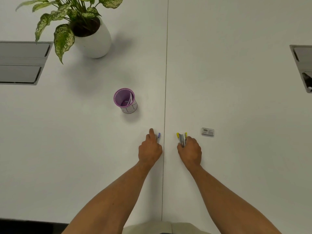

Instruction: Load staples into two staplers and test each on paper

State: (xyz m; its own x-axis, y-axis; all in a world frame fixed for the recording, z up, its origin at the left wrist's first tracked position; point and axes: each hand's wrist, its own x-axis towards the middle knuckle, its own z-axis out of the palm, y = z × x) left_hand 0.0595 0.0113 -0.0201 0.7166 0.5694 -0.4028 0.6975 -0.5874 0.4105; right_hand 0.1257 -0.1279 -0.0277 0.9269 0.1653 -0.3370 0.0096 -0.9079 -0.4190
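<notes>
Near the worktop's front edge, the left hand (pixel 150 149) grips a purple stapler (pixel 158 136) and the right hand (pixel 190 150) a yellow stapler (pixel 181 139), hinged open. Both look small, rigid, light; best held around the body. The staple box (pixel 207 131) lies just right.

Office setting, wide white desk (pixel 236 81) with centre seam, grey cable-port flaps (pixel 22 63) set into the top at both sides, potted plant (pixel 81 26), purple pen cup (pixel 125 100), small staple box (pixel 207 131)
</notes>
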